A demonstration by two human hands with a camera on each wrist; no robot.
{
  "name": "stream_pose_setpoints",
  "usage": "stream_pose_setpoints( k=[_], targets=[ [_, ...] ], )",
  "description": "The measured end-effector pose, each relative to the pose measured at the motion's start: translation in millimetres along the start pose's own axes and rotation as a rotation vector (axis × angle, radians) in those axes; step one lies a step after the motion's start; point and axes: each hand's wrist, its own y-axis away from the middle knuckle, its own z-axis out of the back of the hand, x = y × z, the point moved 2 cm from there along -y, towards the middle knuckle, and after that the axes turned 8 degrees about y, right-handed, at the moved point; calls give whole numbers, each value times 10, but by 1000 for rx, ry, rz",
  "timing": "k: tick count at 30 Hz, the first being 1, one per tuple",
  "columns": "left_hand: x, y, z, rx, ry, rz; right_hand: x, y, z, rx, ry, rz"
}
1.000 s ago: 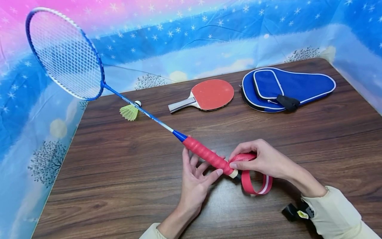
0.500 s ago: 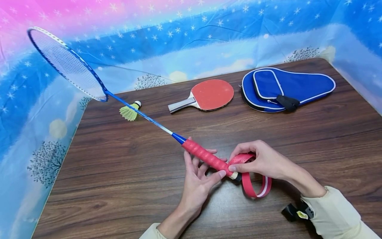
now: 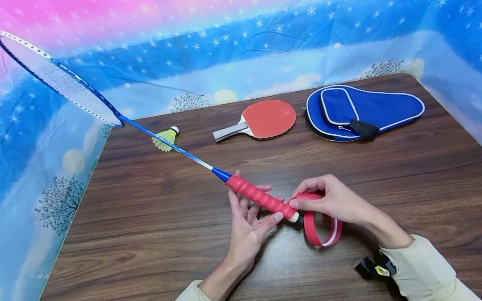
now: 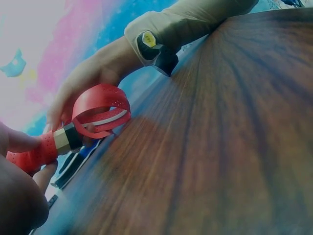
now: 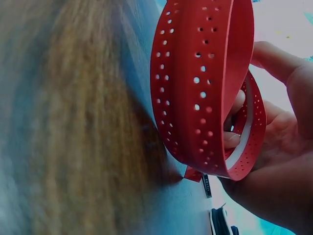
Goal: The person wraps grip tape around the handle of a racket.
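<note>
A blue and white badminton racket (image 3: 184, 153) slants up to the left, its head above the table and cut by the head view's edge. Red perforated grip tape (image 3: 260, 195) covers most of its handle in overlapping turns. A pale strip and the black butt cap show at the lower end. My left hand (image 3: 244, 234) holds the handle from below, thumb near the tape's last turn, fingers partly hidden behind it. Between right thumb and fingers, my right hand (image 3: 335, 202) pinches the tape where it leaves the handle. The loose tape (image 5: 195, 88) hangs below in a loop with a white-striped inner side.
On the brown wooden table (image 3: 150, 251), a yellow shuttlecock (image 3: 165, 139) lies under the racket shaft. Behind the hands lie a red table tennis bat (image 3: 268, 119) and a blue zipped case (image 3: 388, 108). A patterned cloth (image 3: 241, 50) rises behind the table.
The racket has rolled about its shaft, so its face now shows almost edge-on, and its head has swung left. Both hands have barely moved and keep their holds.
</note>
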Motion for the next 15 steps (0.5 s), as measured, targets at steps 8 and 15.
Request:
stream_pose_setpoints(
  k=[8, 15],
  targets=[
    [20, 6, -4, 4, 13, -4, -20, -11, -8, 16, -24, -46],
    [13, 4, -17, 38, 17, -51, -25, -13, -12, 34, -20, -34]
  ],
)
